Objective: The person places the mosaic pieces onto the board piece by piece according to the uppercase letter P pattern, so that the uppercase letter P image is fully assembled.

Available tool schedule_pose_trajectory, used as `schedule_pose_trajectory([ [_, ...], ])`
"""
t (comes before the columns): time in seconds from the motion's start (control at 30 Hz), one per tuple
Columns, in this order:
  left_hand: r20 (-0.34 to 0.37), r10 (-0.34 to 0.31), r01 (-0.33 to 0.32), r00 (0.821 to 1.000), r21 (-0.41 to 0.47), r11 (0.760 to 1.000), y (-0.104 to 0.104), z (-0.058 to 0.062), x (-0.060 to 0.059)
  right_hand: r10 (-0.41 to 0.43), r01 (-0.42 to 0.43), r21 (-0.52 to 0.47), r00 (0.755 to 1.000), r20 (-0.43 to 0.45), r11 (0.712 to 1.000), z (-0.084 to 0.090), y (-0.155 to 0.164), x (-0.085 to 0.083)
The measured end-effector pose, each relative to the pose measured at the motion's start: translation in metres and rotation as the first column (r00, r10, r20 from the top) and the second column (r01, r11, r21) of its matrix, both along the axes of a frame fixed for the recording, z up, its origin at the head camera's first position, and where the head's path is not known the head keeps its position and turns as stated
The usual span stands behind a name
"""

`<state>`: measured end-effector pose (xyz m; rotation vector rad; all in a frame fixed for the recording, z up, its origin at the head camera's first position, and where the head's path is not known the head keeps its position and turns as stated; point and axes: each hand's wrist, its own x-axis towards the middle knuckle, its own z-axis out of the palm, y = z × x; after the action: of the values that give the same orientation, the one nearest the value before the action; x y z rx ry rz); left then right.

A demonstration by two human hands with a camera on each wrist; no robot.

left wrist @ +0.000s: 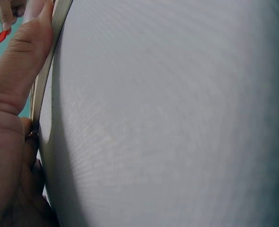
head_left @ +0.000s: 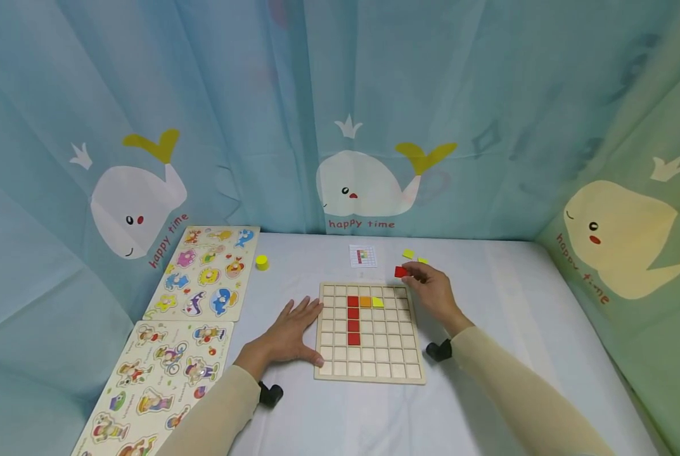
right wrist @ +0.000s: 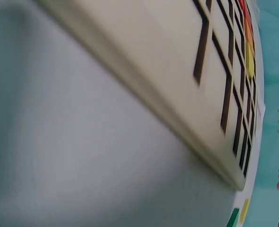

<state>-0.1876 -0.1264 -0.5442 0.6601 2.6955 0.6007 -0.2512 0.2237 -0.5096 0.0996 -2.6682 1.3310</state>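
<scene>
The right hand [head_left: 435,296] pinches a red square tile [head_left: 400,272] near the far right corner of the wooden grid board [head_left: 368,369], where red, orange and yellow tiles [head_left: 378,303] sit. The left hand [head_left: 290,332], fingers spread, touches the board's left edge. Two loose yellow tiles [head_left: 408,253] lie just beyond the right hand; a pattern card [head_left: 363,256] lies behind the board. Leftward stand a yellow cylinder [head_left: 262,262] and two picture puzzle boards [head_left: 209,276], before a whale-print curtain [head_left: 248,95].
</scene>
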Motion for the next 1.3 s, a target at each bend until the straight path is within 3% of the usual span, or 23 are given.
schedule_pose_trajectory([
  [0.2,0.004,-0.001,0.001,1.000,0.002,1.000,0.000,0.000,-0.001,0.002,0.000,-0.027,0.999,0.042,1.000,0.003,-0.011,0.009],
  [0.93,0.005,0.004,-0.004,1.000,0.003,1.000,0.001,0.004,0.001,0.069,-0.066,-0.067,0.996,0.059,0.996,0.004,-0.034,0.045],
  [1.3,0.009,0.008,-0.008,1.000,0.010,1.000,0.001,0.004,0.002,0.177,-0.176,-0.042,0.984,0.026,0.983,-0.005,-0.046,0.068],
])
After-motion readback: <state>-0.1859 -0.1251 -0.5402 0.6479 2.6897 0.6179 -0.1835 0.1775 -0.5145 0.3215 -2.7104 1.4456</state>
